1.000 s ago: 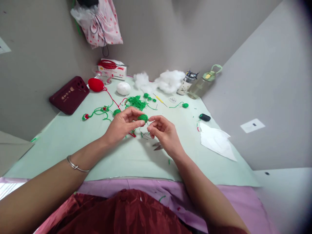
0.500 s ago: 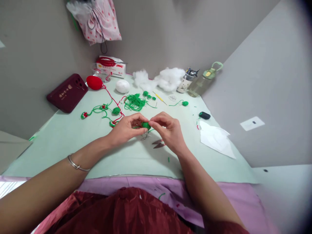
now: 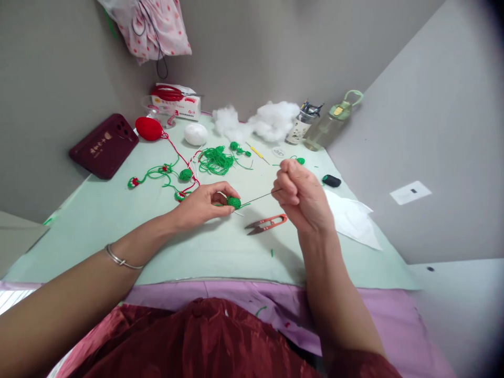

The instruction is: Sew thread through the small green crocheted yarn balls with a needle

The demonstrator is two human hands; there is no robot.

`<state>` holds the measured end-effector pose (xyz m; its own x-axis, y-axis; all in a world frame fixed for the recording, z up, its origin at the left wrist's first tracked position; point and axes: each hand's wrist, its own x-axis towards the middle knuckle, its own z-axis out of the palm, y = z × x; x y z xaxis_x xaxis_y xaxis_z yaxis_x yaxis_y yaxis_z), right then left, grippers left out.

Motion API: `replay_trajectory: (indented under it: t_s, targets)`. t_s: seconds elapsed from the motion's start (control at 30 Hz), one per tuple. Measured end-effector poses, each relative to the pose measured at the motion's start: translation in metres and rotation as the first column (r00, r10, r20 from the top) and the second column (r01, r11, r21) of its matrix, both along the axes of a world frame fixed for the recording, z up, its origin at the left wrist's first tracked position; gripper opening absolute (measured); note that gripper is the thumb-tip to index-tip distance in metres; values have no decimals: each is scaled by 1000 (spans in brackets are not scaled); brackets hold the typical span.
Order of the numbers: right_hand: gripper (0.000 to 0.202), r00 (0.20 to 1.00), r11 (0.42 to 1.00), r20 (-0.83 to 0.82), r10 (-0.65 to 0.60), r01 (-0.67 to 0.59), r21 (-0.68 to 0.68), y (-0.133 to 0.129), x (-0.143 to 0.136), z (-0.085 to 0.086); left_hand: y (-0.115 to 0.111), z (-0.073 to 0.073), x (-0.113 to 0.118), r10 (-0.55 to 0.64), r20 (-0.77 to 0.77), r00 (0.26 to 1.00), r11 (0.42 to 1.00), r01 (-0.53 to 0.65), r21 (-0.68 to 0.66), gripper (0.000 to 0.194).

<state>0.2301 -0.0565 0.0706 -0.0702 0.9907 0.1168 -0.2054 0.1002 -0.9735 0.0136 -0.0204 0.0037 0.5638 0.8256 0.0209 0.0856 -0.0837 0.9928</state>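
Between the thumb and fingers of my left hand (image 3: 207, 203) is a small green crocheted ball (image 3: 233, 202), held just above the table. A dark thread (image 3: 258, 198) runs taut from the ball to my right hand (image 3: 303, 194), which is raised to the right with its fingers curled closed around the thread's far end. Whether a needle is in those fingers is hidden. A short green strand and a white end show beside the ball. Orange-handled thread snips (image 3: 268, 224) lie below the thread, between my hands.
Behind my hands are a green yarn tangle (image 3: 216, 160), a yellow crochet hook (image 3: 257, 153), white stuffing (image 3: 273, 121) and a white ball (image 3: 196, 134). Red yarn (image 3: 148, 128) and a maroon phone-shaped case (image 3: 104, 147) are left; a bottle (image 3: 328, 126) and white sheet (image 3: 354, 220) are right.
My right hand has moved away from the green ball, up and to the right, drawing the dark thread out straight. The snips are now fully uncovered. My left hand still holds the ball.
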Motion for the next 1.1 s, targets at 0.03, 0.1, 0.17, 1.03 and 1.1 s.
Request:
replay_trajectory:
  t_s: [0.03,0.1,0.17,1.03,1.1]
  targets:
    - [35,999,998,1,-50,50,28,0,4,2,0,0,0,-6,-6,1000,1000,6,-10,23]
    - [33,993,991,18,-118,116,72,1,12,6,1,-1,-1,-16,-8,1000,1000,16,-19,23]
    - [30,989,983,16,-146,143,116,1,18,8,2,-2,-2,-22,1,1000,1000,22,-18,24]
    - [19,991,944,-10,-132,129,304,-9,7,4,4,7,-3,98,23,995,992,-96,-83,31]
    - [19,991,946,50,-128,107,305,-10,6,2,3,7,-4,91,55,994,992,-86,-93,31]
